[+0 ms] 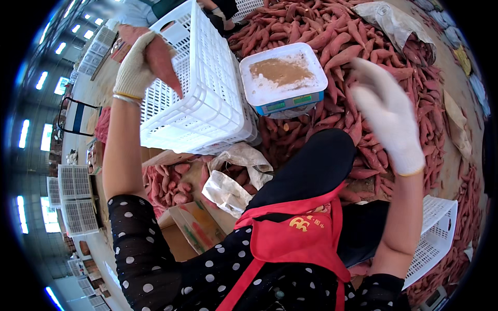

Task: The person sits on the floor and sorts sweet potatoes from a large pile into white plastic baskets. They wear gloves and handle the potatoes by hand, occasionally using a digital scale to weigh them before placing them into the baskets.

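Observation:
My left hand (pixel 135 68), in a knitted cream glove, grips a red-skinned sweet potato (pixel 162 62) at the near left rim of a tall white slatted plastic crate (pixel 206 77). More reddish skin shows beyond the glove; whether it is a second root I cannot tell. My right hand (pixel 385 112), also gloved and blurred, is above a large heap of sweet potatoes (pixel 291 27) with its fingers apart and nothing in them. Between my hands, right of the crate, stands a digital scale (pixel 284 79) whose white pan is smeared with brown soil.
A woven sack (pixel 393 23) spills roots at the far right. Below the crate lie another sack (pixel 229 190), loose sweet potatoes (pixel 167 182) and an open cardboard box (pixel 194 229). A white crate (pixel 432 241) sits by my right elbow. Another person's gloved hand (pixel 218 13) shows beyond the crate.

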Demonstrator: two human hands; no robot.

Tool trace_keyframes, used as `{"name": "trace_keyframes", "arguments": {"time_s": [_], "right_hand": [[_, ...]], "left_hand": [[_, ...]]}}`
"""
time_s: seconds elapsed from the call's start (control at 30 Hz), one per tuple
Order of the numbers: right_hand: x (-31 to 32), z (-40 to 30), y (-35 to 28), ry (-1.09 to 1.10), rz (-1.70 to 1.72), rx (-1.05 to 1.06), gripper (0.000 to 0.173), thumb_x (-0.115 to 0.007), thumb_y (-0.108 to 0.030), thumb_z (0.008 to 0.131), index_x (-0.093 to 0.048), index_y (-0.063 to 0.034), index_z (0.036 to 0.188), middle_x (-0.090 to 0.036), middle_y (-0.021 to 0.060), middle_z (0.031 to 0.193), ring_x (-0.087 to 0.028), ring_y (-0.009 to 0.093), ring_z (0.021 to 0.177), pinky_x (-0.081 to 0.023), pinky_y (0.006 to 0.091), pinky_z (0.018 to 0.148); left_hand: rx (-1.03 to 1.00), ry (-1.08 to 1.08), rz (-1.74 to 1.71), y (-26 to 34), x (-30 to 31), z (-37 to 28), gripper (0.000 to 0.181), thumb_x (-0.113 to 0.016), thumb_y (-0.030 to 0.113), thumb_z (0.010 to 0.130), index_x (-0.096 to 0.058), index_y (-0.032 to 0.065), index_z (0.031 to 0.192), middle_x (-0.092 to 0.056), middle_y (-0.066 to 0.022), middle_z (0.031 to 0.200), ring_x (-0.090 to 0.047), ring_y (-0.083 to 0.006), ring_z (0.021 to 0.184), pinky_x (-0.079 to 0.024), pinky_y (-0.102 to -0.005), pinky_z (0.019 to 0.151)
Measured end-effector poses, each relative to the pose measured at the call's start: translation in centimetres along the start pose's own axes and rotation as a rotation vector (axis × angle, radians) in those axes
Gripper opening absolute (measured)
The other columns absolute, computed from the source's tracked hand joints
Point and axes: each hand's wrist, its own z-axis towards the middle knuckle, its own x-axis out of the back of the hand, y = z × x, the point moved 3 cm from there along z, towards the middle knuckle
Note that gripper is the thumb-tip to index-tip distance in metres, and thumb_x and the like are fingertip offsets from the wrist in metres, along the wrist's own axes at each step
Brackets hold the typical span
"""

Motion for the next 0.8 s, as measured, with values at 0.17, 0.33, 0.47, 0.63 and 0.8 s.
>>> {"name": "trace_keyframes", "arguments": {"time_s": [0.17,0.33,0.47,0.63,0.8], "right_hand": [[10.0,-4.7,12.5,0.267,-0.003,-0.41,0.036,-0.056,-0.019,0.095,-0.056,0.0003,0.125,-0.063,0.0053,0.102,-0.058,0.009,0.084,-0.048,0.0229,0.073],[14.3,-12.0,22.0,0.426,0.192,-0.625,0.034,-0.055,-0.023,0.095,-0.056,0.0004,0.12,-0.062,0.0055,0.092,-0.057,0.009,0.071,-0.047,0.0225,0.061],[13.3,-14.7,24.3,0.476,0.143,-0.862,0.033,-0.056,-0.023,0.093,-0.06,-0.0012,0.117,-0.064,0.007,0.09,-0.06,0.012,0.068,-0.048,0.0239,0.06],[12.6,-14.1,22.6,0.339,0.061,-0.748,0.035,-0.057,-0.026,0.091,-0.06,-0.0034,0.118,-0.066,0.008,0.095,-0.063,0.016,0.08,-0.05,0.0276,0.07],[11.7,-14.5,19.8,0.147,-0.584,-0.59,0.04,-0.051,-0.032,0.09,-0.059,-0.0052,0.118,-0.064,0.0206,0.111,-0.06,0.036,0.105,-0.047,0.0422,0.09]], "left_hand": [[0.166,0.032,0.724,-1.2,16.0,5.9,0.045,-0.077,0.026,0.076,-0.065,0.0001,0.11,-0.065,-0.0079,0.108,-0.059,-0.0171,0.097,-0.047,-0.0292,0.085],[0.424,0.087,1.381,-8.9,13.8,6.4,0.067,-0.07,0.054,0.072,-0.069,-0.0062,0.102,-0.068,-0.0157,0.092,-0.064,-0.0217,0.083,-0.048,-0.0341,0.071],[0.534,-0.063,1.024,-8.8,10.6,5.1,0.037,-0.066,0.029,0.083,-0.063,-0.0046,0.096,-0.065,-0.0148,0.092,-0.063,-0.0194,0.077,-0.05,-0.0304,0.068],[-0.34,-0.064,1.288,-2.2,7.0,2.2,0.022,-0.056,0.013,0.093,-0.057,-0.0063,0.102,-0.062,-0.0124,0.097,-0.061,-0.0165,0.085,-0.05,-0.0258,0.077],[-0.958,0.303,0.498,-2.4,-7.9,-8.9,0.024,-0.043,0.003,0.093,-0.054,-0.006,0.113,-0.063,-0.0156,0.101,-0.062,-0.0226,0.092,-0.052,-0.0326,0.085]]}}
